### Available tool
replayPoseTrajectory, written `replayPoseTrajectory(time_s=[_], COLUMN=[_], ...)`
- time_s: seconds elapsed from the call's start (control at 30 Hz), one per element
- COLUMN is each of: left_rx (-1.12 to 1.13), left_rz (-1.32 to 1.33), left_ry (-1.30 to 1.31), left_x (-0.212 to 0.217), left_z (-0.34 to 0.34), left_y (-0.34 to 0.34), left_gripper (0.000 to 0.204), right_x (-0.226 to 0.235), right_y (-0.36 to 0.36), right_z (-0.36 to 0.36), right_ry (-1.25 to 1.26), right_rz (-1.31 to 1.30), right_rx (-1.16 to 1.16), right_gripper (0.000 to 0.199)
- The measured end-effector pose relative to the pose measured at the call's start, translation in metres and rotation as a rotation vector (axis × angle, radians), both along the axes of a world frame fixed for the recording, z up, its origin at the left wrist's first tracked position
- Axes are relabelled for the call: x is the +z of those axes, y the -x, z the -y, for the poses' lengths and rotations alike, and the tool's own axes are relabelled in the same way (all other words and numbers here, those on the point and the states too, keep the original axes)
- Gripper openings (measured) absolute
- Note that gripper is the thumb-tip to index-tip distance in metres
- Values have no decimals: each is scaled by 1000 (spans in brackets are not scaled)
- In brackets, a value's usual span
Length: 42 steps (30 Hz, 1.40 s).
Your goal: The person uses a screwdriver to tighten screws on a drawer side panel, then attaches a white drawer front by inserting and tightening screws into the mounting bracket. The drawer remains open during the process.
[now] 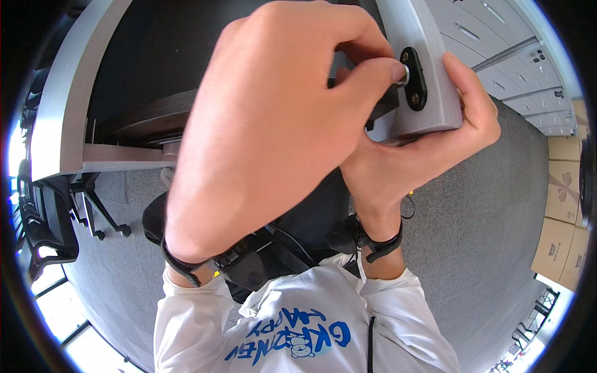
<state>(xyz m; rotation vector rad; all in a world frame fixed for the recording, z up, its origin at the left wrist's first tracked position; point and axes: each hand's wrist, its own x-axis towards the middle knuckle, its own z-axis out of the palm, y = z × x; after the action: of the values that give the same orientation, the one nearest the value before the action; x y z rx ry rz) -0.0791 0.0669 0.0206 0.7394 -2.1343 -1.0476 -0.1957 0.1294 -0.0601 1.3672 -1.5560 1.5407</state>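
My left hand (273, 124) reaches across the middle, closed in a pinch. Its thumb and forefinger hold a small silver round metal piece (405, 76) against a black oval plate (415, 81). Two brass-coloured screws show in that plate, which sits on the face of a grey wood-grain panel (438, 102). Around the panel's near right edge wraps my right hand (410, 165), a finger lying along its outer side. Part of the right hand's grip is hidden behind the panel and my left hand. I cannot make out what the dark shape beneath the left fingertips is.
A dark recess (168, 62) lies inside the grey furniture, with a light side panel (62, 99) at left. An office chair (46, 217) stands on the left. White drawer cabinets (497, 56) and stacked cardboard boxes (553, 242) line the right, beyond grey carpet (479, 205).
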Motion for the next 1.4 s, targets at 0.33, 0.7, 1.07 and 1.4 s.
replayPoseTrajectory(time_s=[0.33,0.7,1.07,1.4], left_rx=[-39,-61,-56,-47], left_rz=[-36,-44,-40,-31], left_ry=[70,109,138,158], left_x=[-12,-15,-17,-15], left_z=[4,3,5,2], left_y=[3,5,2,-2], left_gripper=[12,13,13,13], right_x=[4,2,1,2], right_y=[-4,-2,-6,-8], right_z=[-5,-2,-2,-2], right_ry=[-59,-20,-12,-31], right_rz=[7,34,83,80], right_rx=[-63,-11,19,-20], right_gripper=[85,83,78,72])
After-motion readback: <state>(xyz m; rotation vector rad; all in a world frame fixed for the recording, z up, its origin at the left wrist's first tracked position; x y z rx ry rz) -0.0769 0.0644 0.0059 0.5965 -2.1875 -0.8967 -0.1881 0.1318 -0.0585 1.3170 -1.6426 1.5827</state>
